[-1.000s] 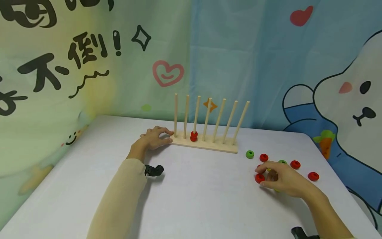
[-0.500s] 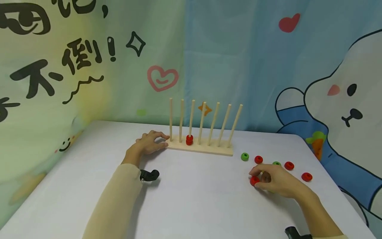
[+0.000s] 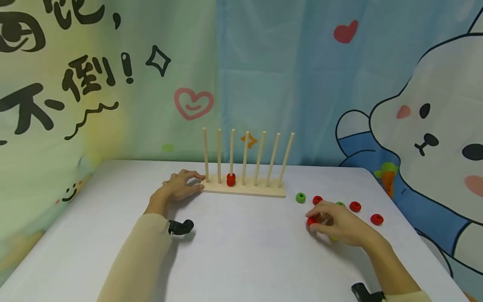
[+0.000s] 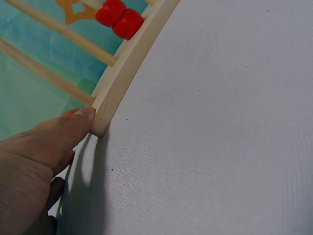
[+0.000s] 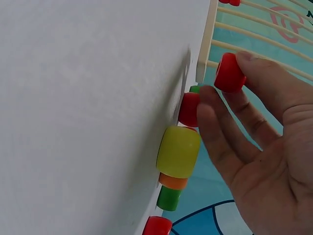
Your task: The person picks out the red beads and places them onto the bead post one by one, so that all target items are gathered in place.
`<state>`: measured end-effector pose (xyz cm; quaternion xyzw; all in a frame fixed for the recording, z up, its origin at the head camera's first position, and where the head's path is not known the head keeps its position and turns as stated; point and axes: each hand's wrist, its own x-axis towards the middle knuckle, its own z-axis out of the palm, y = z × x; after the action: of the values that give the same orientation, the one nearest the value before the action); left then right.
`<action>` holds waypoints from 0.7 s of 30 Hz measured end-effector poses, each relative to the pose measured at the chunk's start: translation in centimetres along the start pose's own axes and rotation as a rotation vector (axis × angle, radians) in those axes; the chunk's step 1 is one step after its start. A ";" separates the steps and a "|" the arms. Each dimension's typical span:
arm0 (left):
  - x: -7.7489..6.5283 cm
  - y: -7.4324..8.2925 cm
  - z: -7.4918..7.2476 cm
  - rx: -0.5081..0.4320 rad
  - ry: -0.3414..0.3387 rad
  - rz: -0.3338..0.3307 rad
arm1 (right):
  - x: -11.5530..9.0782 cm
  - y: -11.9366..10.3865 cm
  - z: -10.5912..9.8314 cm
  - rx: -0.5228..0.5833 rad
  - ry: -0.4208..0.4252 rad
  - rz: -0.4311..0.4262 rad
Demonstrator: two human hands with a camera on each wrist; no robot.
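Note:
A wooden peg rack (image 3: 260, 191) with several upright pegs stands toward the back of the white table. Two red beads (image 3: 231, 180) are stacked on its third peg from the left. At the rack's left end, my left hand (image 3: 178, 187) grips the base, its thumb (image 4: 78, 120) against the corner in the left wrist view. Over on the right, my right hand (image 3: 341, 222) pinches a red bead (image 5: 230, 73) between thumb and fingers, raised off the table. Just beyond those fingers lies a yellow bead (image 5: 179, 152), mostly covered by the hand in the head view.
Loose beads lie around the right hand: a green bead (image 3: 300, 198) near the rack, a red bead (image 3: 318, 200), another red bead (image 3: 355, 206) and a red bead (image 3: 377, 219) farther right. An orange bead (image 5: 173, 181) shows too. A printed cloth (image 3: 271, 84) hangs behind the table.
The head view has swung right, so everything sits farther left in it. The right hand keeps the red bead between its fingers; the left hand stays on the rack's end.

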<state>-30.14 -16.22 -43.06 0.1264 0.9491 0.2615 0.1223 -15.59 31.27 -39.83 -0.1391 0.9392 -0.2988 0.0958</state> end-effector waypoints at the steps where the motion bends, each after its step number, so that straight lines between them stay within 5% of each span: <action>1: 0.0 0.0 0.0 -0.001 0.001 0.000 | 0.0 0.0 0.0 0.006 0.004 -0.005; 21: 0.0 0.1 -0.2 -0.009 0.001 -0.014 | 0.4 0.1 0.1 0.068 0.071 -0.142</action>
<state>-30.13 -16.20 -42.83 0.1191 0.9489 0.2647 0.1240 -15.97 31.17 -39.97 -0.1916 0.9191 -0.3414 0.0458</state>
